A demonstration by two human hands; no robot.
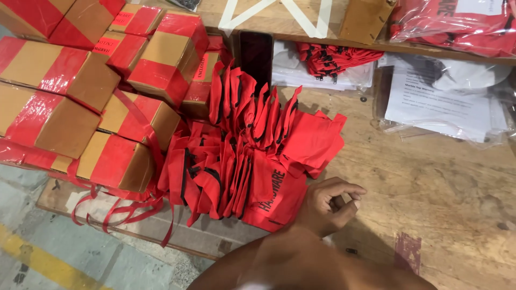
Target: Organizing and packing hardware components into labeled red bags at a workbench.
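Observation:
My left hand (pixel 329 207) rests on the wooden table top (pixel 441 177), just right of a pile of red fabric bags with black trim (pixel 252 156). Its fingers are curled in with the fingertips touching the thumb, and nothing can be seen between them. The wrist touches the edge of the nearest red bag with black lettering (pixel 274 196). The bags lie overlapped in a row that runs from the table's front to a dark phone (pixel 256 53) propped upright behind them. My right hand is out of the picture.
Several cardboard boxes wrapped in red tape (pixel 80 102) are stacked left of the bags, with loose red tape strips (pixel 115 207) hanging below. Clear plastic bags with printed sheets (pixel 441 96) lie at the right under a shelf (pixel 344 40). More red bags (pixel 330 59) lie behind.

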